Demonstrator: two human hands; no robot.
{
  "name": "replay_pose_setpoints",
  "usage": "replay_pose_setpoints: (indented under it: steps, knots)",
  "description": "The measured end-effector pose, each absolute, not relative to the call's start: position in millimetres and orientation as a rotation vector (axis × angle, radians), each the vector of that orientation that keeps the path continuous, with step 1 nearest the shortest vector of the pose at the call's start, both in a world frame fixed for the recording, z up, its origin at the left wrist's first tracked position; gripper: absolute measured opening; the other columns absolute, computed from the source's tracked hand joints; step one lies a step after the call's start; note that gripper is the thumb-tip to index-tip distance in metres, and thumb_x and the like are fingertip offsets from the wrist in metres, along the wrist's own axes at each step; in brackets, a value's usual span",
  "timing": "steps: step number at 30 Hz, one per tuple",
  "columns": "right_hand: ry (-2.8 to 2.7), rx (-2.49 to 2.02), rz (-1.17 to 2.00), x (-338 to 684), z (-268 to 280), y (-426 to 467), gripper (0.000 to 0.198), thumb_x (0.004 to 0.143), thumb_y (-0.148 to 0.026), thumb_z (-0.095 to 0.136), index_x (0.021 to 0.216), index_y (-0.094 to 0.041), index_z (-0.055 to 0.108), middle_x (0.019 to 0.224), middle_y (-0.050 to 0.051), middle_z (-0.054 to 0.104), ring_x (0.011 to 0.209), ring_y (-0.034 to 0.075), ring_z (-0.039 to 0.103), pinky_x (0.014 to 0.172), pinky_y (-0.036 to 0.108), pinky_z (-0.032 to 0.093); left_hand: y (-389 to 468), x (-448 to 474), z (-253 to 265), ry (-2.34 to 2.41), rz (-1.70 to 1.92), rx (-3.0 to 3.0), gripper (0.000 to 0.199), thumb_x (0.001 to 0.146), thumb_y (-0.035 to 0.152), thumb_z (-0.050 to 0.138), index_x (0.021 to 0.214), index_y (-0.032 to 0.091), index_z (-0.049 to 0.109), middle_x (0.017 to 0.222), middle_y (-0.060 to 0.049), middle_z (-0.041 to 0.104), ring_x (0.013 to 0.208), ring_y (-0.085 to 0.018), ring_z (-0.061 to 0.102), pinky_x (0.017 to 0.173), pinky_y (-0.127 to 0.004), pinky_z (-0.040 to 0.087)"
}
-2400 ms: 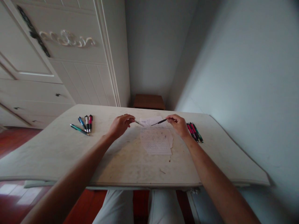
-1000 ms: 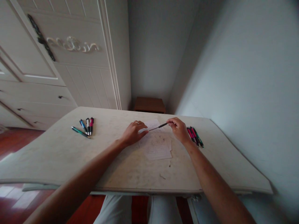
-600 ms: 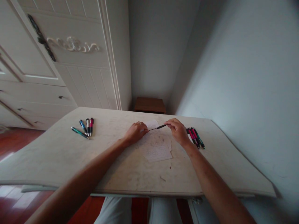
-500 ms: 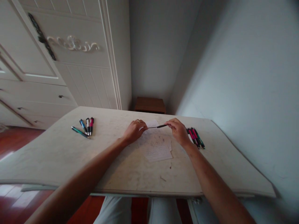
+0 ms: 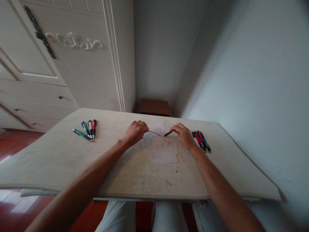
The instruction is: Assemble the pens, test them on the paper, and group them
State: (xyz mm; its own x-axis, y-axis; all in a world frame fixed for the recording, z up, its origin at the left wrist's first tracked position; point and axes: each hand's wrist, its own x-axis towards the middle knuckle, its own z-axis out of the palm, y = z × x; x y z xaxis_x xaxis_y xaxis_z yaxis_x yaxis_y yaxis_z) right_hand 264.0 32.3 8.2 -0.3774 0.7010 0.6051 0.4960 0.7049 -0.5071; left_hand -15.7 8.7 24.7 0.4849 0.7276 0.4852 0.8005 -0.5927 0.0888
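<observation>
My left hand (image 5: 135, 132), a ring on one finger, pinches a thin dark pen refill (image 5: 155, 132) that points right and slightly down. My right hand (image 5: 182, 136) has its fingers closed on a short black pen barrel (image 5: 168, 133), tilted down to the left. A small gap separates the refill's tip from the barrel's lower end. Beneath both hands lie sheets of paper (image 5: 164, 157) with handwriting and scribbles. A short dark sliver (image 5: 144, 139) shows just under my left hand; its kind I cannot make out.
On the white table (image 5: 72, 164), blue, white, red and green pens (image 5: 94, 129) lie at the left. Several pink, black and green pens (image 5: 200, 139) lie in a row beside my right wrist. A white cabinet (image 5: 91, 80) and a wall (image 5: 253, 96) flank the table.
The refill and the black barrel were in line and touching; now they are apart. My left hand has shifted slightly left, and the barrel's free end has dipped.
</observation>
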Motion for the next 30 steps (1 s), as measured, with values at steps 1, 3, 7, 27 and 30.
replay_pose_setpoints:
  steps: [1, 3, 7, 27, 30]
  knots:
    - [-2.057, -0.908, 0.308, 264, 7, 33, 0.026, 0.087, -0.009, 0.047, 0.084, -0.021, 0.07, 0.084, 0.005, 0.063, 0.083, 0.018, 0.061, 0.075, 0.031, 0.05, 9, -17, 25, -1.343, -0.719, -2.572, 0.017, 0.092, 0.02, 0.055, 0.083, 0.017, 0.069, 0.09, -0.007, 0.072, 0.086, -0.021, 0.061, 0.078, -0.035, 0.041]
    - [-2.05, -0.903, 0.312, 264, 5, 33, 0.027, 0.086, -0.009, 0.046, 0.084, -0.021, 0.07, 0.083, 0.005, 0.062, 0.082, 0.018, 0.061, 0.074, 0.031, 0.05, 9, -20, 25, -1.363, -0.696, -2.567, 0.018, 0.092, 0.018, 0.054, 0.083, 0.018, 0.07, 0.09, -0.007, 0.072, 0.087, -0.021, 0.061, 0.078, -0.035, 0.041]
    - [-2.006, -0.918, 0.316, 262, 5, 33, 0.026, 0.086, -0.011, 0.047, 0.083, -0.021, 0.07, 0.083, 0.006, 0.063, 0.081, 0.018, 0.062, 0.073, 0.031, 0.05, 11, -25, 25, -1.422, -0.639, -2.564, 0.018, 0.091, 0.017, 0.055, 0.084, 0.018, 0.071, 0.091, -0.007, 0.072, 0.088, -0.022, 0.062, 0.078, -0.035, 0.042]
    - [-1.808, -0.982, 0.465, 261, 11, 33, 0.017, 0.084, -0.025, 0.056, 0.087, -0.02, 0.072, 0.089, 0.007, 0.068, 0.081, 0.018, 0.062, 0.076, 0.033, 0.05, 20, -35, 9, -1.42, -0.852, -2.717, 0.021, 0.091, 0.027, 0.055, 0.087, 0.019, 0.074, 0.089, -0.009, 0.073, 0.088, -0.022, 0.064, 0.084, -0.035, 0.048]
    - [-1.762, -1.01, 0.596, 255, 8, 30, 0.02, 0.083, -0.032, 0.058, 0.09, -0.019, 0.072, 0.09, 0.007, 0.07, 0.076, 0.017, 0.062, 0.071, 0.032, 0.05, 18, -33, 12, -1.445, -0.876, -2.693, 0.024, 0.093, 0.029, 0.053, 0.088, 0.018, 0.073, 0.09, -0.008, 0.073, 0.089, -0.022, 0.064, 0.085, -0.036, 0.048]
